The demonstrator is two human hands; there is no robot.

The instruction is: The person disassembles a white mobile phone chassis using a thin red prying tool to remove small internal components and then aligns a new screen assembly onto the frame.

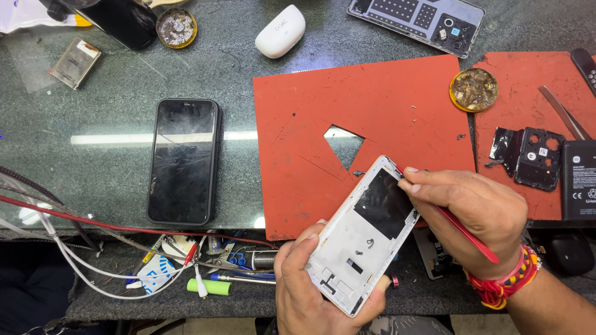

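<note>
Head view, looking down on the bench (124, 80). I see the left hand (310, 285) at the near edge, closed around the lower end of a white phone frame (366, 236), thumb on its left rim, fingers under it. Frame is tilted, top end pointing up and right, held above the bench's near edge and overlapping the near side of the red mat (372, 111). A black panel covers the frame's upper part; the lower part is bare white with a few small dark bits.

Right hand (472, 211) is closed in a pinch on a red tool (465, 232). Fingertips sit at the frame's upper right edge, touching the black panel there. Tool's shaft runs back under the palm toward the wrist. The tip is hidden by the fingers; I cannot tell what it contacts. Beaded bands on the right wrist.

Around:
- Black phone (184, 161), face up, left of the mat, screen scratched.
- Mat has a triangular cut-out near its middle.
- White earbud case (280, 31) toward the far edge.
- Grey phone back (417, 22) at the far edge, right of the case.
- Round tin (474, 90) at the mat's right edge; a second tin (177, 28) far left.
- Black camera bracket (539, 156) on a second red mat at the right edge.
- Cables (93, 248) and a green cell (210, 286) at the near left corner.
</note>
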